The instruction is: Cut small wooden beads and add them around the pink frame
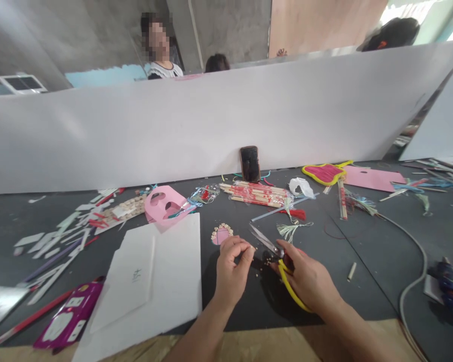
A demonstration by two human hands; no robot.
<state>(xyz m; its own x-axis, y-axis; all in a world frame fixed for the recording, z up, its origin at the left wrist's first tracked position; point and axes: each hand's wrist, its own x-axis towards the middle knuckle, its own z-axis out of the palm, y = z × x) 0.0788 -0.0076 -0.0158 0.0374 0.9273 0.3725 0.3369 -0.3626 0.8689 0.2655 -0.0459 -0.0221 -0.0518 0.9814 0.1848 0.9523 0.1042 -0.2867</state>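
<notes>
My right hand (311,275) is closed around scissors (264,240) with yellow handles, their blades pointing up and left over the dark table. My left hand (232,269) pinches thumb against forefinger to the left of the scissors. Whatever sits in that pinch is too small to name. Just beyond my left fingers lies a small pink oval piece (222,235), its upper edge ringed with pale little bits. Tiny pale pieces (266,262) are scattered on the table between my hands, partly hidden by the scissors and the right hand.
White boards (177,281) lie at left beside a purple packet (73,314). Behind are a pink cutout (166,203), bagged sticks (256,193), a propped phone (250,163) and tassels (289,230). A cable (418,246) and blue tool (452,284) lie right. People sit behind the white partition (154,125).
</notes>
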